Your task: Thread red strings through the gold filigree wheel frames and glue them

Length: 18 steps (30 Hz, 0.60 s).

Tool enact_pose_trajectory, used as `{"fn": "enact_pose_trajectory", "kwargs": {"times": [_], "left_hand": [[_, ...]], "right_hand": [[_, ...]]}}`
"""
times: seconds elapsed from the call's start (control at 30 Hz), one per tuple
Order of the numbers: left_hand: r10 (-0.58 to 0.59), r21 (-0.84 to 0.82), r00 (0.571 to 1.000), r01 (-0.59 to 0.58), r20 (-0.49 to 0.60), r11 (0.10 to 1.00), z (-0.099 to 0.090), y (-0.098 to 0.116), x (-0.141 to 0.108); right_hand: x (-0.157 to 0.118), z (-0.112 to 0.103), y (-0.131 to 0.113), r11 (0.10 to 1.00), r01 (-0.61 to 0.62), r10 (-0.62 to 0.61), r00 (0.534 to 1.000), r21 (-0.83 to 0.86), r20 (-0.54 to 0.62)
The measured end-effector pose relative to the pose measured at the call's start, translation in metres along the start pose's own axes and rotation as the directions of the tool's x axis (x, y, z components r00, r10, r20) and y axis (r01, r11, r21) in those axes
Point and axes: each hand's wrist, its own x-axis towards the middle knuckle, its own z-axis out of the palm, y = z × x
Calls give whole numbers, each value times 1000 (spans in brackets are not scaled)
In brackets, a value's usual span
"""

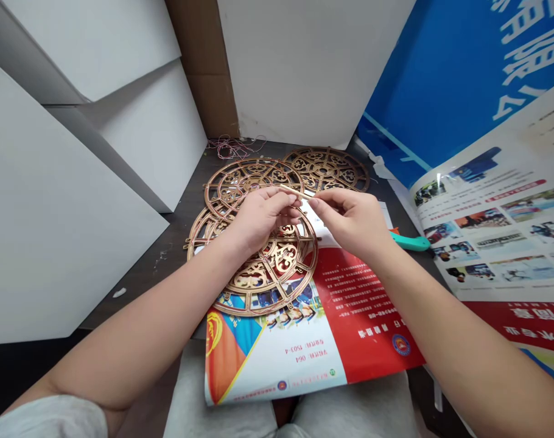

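A thin, pale wooden stick (296, 192) is pinched between my two hands, above the table. My left hand (266, 213) has its thumb and fingers closed around the far-left part. At the stick's right end, my right hand (352, 218) grips with thumb and forefinger. Under my left hand lies a round, gold-brown openwork disc (254, 300) with scrolled patterns. Another such disc (212, 193) overlaps it just behind, and a darker one (366, 173) rests farther back on the right. My left hand and wrist hide part of the nearest disc.
A printed brochure (277, 365) lies under the front disc and overhangs the table's front edge. Right of my right hand is a teal-handled tool (411, 243). Tangled thread (231, 147) lies at the back. White panels (299, 67) and a blue board (423, 85) enclose the dark table (144, 267).
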Motion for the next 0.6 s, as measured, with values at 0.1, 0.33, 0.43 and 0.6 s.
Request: {"fn": "enact_pose_trajectory", "kwargs": {"times": [0.1, 0.33, 0.43, 0.6], "left_hand": [[7, 5, 1000, -7, 6, 1000, -1, 0, 0], [1, 19, 1000, -1, 29, 1000, -6, -3, 0], [0, 37, 1000, -1, 28, 999, -6, -3, 0], [3, 47, 1000, -3, 4, 999, -3, -2, -1]], "right_hand": [[0, 0, -2, 1000, -25, 25, 1000, 15, 5], [1, 1, 0, 1000, -10, 10, 1000, -16, -5], [0, 0, 2, 999, 6, -6, 1000, -33, -4], [0, 0, 1, 999, 0, 0, 1000, -32, -2]]}}
